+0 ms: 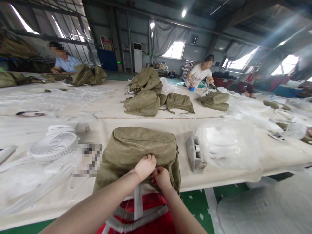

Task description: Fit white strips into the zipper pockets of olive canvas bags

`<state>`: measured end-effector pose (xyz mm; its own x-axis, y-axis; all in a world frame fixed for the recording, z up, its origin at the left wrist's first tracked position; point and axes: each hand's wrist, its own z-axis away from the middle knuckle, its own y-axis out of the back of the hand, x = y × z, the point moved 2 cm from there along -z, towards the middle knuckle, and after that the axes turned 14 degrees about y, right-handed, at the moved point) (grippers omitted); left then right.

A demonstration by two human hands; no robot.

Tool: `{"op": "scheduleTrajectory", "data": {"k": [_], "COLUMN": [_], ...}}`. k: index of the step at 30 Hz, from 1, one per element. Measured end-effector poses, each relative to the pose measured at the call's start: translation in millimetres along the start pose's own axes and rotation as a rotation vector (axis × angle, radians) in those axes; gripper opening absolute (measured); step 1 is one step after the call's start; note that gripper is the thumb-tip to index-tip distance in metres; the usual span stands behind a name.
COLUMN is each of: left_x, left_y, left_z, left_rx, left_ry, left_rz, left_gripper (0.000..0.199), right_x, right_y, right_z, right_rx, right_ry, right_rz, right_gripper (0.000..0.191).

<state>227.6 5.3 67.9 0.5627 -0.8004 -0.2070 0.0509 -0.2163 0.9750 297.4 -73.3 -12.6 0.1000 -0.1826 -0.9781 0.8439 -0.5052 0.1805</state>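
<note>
Pointing forward, seamed end of olive bag, long axis crosswise.

Bag on table, fan left, tape dispenser right.

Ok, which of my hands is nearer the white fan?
Your left. The left hand is at the olive bag, to the right of the white fan; the right hand, also at the bag, is farther right.

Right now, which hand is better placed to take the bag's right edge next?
Probably the right hand: it is nearer that edge of the green bag; the left hand sits farther across.
</note>
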Motion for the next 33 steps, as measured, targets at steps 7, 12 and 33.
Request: {"op": "scheduleTrajectory", "data": {"k": [7, 12, 33], "left_x": [-8, -9, 8], "left_y": [-10.4, -5.7, -51.7], "left_z": [2, 8, -2], "left_rx": [0.007, 0.033, 0.583], "left_ry": [-0.010, -0.006, -0.045], "left_rz": [0.129, 0.221, 0.147], "left_gripper": [0.009, 0.006, 0.027], "right_x": [4, 1, 15], "right_y": [4, -2, 16], "right_z": [-3, -10, 6], "right_rx": [-0.039, 0.141, 0.003], "right_ry": [0.080, 0.052, 0.053], "right_rz": [-0.226, -0.028, 0.002], "right_gripper": [0.029, 0.026, 0.017]}}
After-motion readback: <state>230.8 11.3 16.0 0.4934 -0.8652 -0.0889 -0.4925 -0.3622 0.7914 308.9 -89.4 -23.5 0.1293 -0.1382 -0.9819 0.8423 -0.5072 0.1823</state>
